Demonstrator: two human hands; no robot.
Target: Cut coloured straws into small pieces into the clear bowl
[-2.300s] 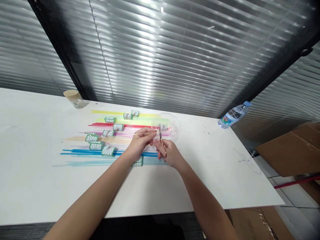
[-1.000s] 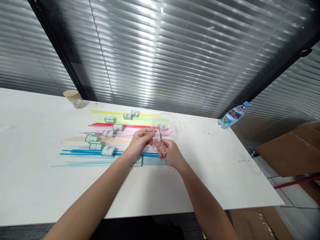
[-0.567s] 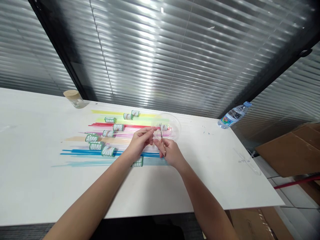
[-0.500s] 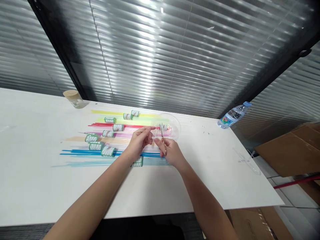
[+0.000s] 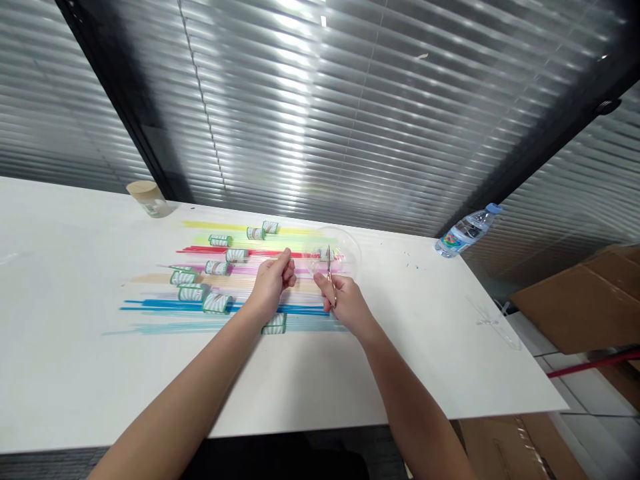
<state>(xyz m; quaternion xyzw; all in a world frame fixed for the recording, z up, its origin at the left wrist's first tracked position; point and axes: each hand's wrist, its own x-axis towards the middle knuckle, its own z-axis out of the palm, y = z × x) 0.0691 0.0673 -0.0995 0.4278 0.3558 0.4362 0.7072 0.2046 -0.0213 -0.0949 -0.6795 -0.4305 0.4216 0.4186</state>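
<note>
My left hand (image 5: 273, 283) is closed in a pinch above the rows of sticks, its thumb uppermost. A thin pale stick seems to be in its fingers, though most of it is lost against the background. My right hand (image 5: 345, 300) grips gold-coloured scissors (image 5: 330, 270) by the handles, blades pointing away from me and close together. Just behind the blades is a clear round dish (image 5: 356, 243), with a small printed piece and red bits seen through it. Beneath my hands lie bundles of thin sticks, among them red sticks (image 5: 205, 250) and blue sticks (image 5: 160, 304).
Several printed paper bands, including a green-edged band (image 5: 217, 303), lie across the bundles. A lidded jar (image 5: 150, 199) stands at the back left. On the right are a water bottle (image 5: 463, 235), clear plastic strips (image 5: 493, 323) and, beyond the table edge, cardboard boxes (image 5: 575, 300).
My left hand has drawn back to the left, away from the scissors. My right hand has shifted slightly right with the scissors still in it.
</note>
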